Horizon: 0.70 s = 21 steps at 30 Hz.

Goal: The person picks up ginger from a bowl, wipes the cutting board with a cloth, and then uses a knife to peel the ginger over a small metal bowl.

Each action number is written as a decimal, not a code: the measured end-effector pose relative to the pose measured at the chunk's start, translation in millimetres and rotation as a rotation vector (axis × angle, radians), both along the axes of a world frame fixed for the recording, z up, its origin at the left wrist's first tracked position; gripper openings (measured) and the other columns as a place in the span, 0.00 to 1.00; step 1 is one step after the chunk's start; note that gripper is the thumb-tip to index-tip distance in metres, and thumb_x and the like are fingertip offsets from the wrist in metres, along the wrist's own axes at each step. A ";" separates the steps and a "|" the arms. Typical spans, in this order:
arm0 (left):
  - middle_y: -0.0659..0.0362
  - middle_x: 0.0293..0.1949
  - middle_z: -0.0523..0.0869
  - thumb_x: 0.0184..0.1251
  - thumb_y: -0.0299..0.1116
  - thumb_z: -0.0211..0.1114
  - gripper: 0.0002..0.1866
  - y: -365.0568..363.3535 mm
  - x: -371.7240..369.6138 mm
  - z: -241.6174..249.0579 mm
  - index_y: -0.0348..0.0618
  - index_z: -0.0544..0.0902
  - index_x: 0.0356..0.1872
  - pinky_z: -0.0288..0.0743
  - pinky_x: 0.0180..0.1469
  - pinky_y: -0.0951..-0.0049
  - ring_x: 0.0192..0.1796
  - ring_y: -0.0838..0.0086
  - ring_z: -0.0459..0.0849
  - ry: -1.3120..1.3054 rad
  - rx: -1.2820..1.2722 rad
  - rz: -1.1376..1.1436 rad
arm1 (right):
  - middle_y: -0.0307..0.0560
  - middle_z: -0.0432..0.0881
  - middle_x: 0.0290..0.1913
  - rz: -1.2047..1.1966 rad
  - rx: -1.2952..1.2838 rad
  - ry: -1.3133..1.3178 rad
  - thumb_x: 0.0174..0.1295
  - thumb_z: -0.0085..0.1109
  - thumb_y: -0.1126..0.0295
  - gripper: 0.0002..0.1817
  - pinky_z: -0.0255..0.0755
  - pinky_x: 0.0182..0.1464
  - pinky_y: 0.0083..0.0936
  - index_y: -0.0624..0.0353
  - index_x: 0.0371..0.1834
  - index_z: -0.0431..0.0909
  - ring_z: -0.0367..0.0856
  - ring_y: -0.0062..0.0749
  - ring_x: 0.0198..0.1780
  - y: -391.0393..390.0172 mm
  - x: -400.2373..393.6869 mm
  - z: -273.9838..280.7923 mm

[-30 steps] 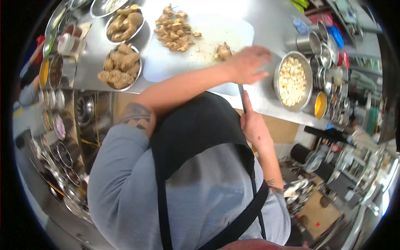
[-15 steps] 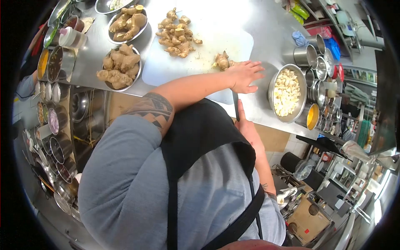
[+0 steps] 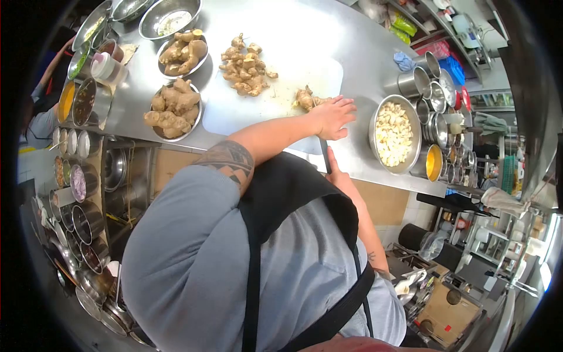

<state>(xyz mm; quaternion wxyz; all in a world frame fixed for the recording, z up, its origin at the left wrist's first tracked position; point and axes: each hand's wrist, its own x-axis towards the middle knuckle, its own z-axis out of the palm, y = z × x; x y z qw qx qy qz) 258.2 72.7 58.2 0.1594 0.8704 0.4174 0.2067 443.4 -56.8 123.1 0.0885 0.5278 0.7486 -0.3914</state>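
My left hand (image 3: 333, 118) reaches across to the right, palm down, its fingers stretched out. It lies by the right end of a ginger root (image 3: 306, 98) on the white cutting board (image 3: 229, 120); whether it touches the root is hidden. Below it, near the counter's front edge, my right hand (image 3: 338, 174) is closed on a knife (image 3: 324, 148), its index finger stretched along it. Only a narrow dark part of the knife shows. A pile of unpeeled ginger (image 3: 244, 68) sits farther left on the board.
Left of the board stand two bowls of ginger (image 3: 174, 111). At right, a steel bowl (image 3: 372, 132) holds pale chopped pieces, with a pot of yellow contents (image 3: 434, 162) beside it. Steel pots (image 3: 414, 82) crowd the right end. Another person's sleeve (image 3: 42, 126) shows far left.
The whole view has shifted a little, moving the board, the right bowl and my hands leftward in the picture. My hands keep nearly the same pose by the ginger root and knife.
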 end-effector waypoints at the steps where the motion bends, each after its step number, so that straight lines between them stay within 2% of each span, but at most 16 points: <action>1: 0.50 0.77 0.66 0.71 0.45 0.58 0.28 1.0 -2.4 0.4 0.47 0.75 0.69 0.47 0.83 0.49 0.82 0.53 0.55 -0.010 0.019 0.018 | 0.71 0.83 0.33 -0.002 -0.002 -0.006 0.68 0.51 0.71 0.47 0.74 0.48 0.48 0.41 0.87 0.37 0.84 0.65 0.36 1.8 -3.6 8.5; 3: 0.49 0.75 0.69 0.72 0.45 0.57 0.26 7.7 -5.1 0.1 0.47 0.76 0.67 0.53 0.81 0.48 0.80 0.52 0.61 -0.028 0.050 0.040 | 0.73 0.83 0.32 0.024 0.049 0.011 0.68 0.50 0.75 0.46 0.73 0.44 0.54 0.43 0.87 0.37 0.83 0.69 0.35 3.7 -8.5 21.6; 5: 0.48 0.69 0.74 0.74 0.45 0.57 0.23 13.8 -32.2 17.6 0.44 0.76 0.64 0.63 0.73 0.46 0.71 0.51 0.71 -0.224 -0.115 0.216 | 0.75 0.83 0.31 0.014 0.079 0.024 0.68 0.50 0.76 0.46 0.72 0.42 0.56 0.43 0.87 0.38 0.83 0.71 0.36 0.6 -6.1 16.5; 7: 0.48 0.62 0.78 0.76 0.45 0.57 0.23 9.6 -53.4 13.5 0.42 0.76 0.62 0.68 0.66 0.46 0.62 0.51 0.76 -0.164 -0.213 0.720 | 0.75 0.83 0.32 -0.023 0.093 0.035 0.69 0.52 0.75 0.46 0.72 0.42 0.56 0.41 0.86 0.39 0.83 0.71 0.37 -2.1 -2.1 -1.5; 9: 0.47 0.61 0.77 0.78 0.45 0.55 0.20 0.0 -68.2 -13.4 0.41 0.76 0.59 0.65 0.67 0.46 0.61 0.50 0.74 -0.099 -0.187 0.828 | 0.73 0.83 0.32 -0.050 0.071 0.049 0.70 0.52 0.74 0.44 0.73 0.43 0.56 0.41 0.86 0.41 0.83 0.71 0.37 -5.6 -0.4 -7.0; 11: 0.47 0.61 0.76 0.78 0.46 0.56 0.21 -11.0 -68.8 -41.0 0.41 0.75 0.59 0.62 0.67 0.46 0.62 0.49 0.73 -0.128 -0.091 0.805 | 0.73 0.83 0.32 -0.059 0.048 0.110 0.71 0.51 0.73 0.43 0.73 0.44 0.56 0.40 0.86 0.42 0.83 0.71 0.38 -3.0 -0.5 5.6; 12: 0.47 0.62 0.75 0.78 0.47 0.56 0.21 -15.0 -69.0 -48.8 0.41 0.75 0.59 0.61 0.67 0.46 0.63 0.49 0.72 -0.147 -0.044 0.795 | 0.74 0.84 0.36 -0.055 0.039 0.119 0.72 0.50 0.73 0.42 0.76 0.45 0.54 0.39 0.86 0.43 0.84 0.70 0.38 -0.6 2.7 6.9; 17: 0.47 0.64 0.73 0.79 0.46 0.54 0.20 -17.4 -73.3 -55.2 0.42 0.73 0.60 0.60 0.67 0.46 0.64 0.50 0.71 -0.148 0.010 0.770 | 0.74 0.85 0.46 -0.110 -0.068 0.249 0.74 0.51 0.72 0.40 0.76 0.52 0.49 0.40 0.86 0.47 0.85 0.68 0.43 13.6 17.1 14.7; 19: 0.47 0.64 0.72 0.79 0.45 0.53 0.20 -16.3 -74.9 -58.5 0.42 0.72 0.61 0.59 0.67 0.46 0.64 0.50 0.71 -0.165 0.000 0.757 | 0.72 0.85 0.44 -0.196 -0.225 0.202 0.74 0.52 0.72 0.39 0.76 0.52 0.49 0.44 0.86 0.49 0.85 0.67 0.44 19.4 12.4 37.5; 21: 0.47 0.64 0.72 0.80 0.45 0.52 0.19 -15.7 -78.5 -60.6 0.43 0.71 0.61 0.58 0.68 0.46 0.65 0.49 0.70 -0.186 -0.003 0.748 | 0.71 0.86 0.42 -0.105 0.000 0.178 0.74 0.53 0.72 0.37 0.76 0.49 0.49 0.47 0.85 0.51 0.85 0.67 0.42 15.2 19.8 23.1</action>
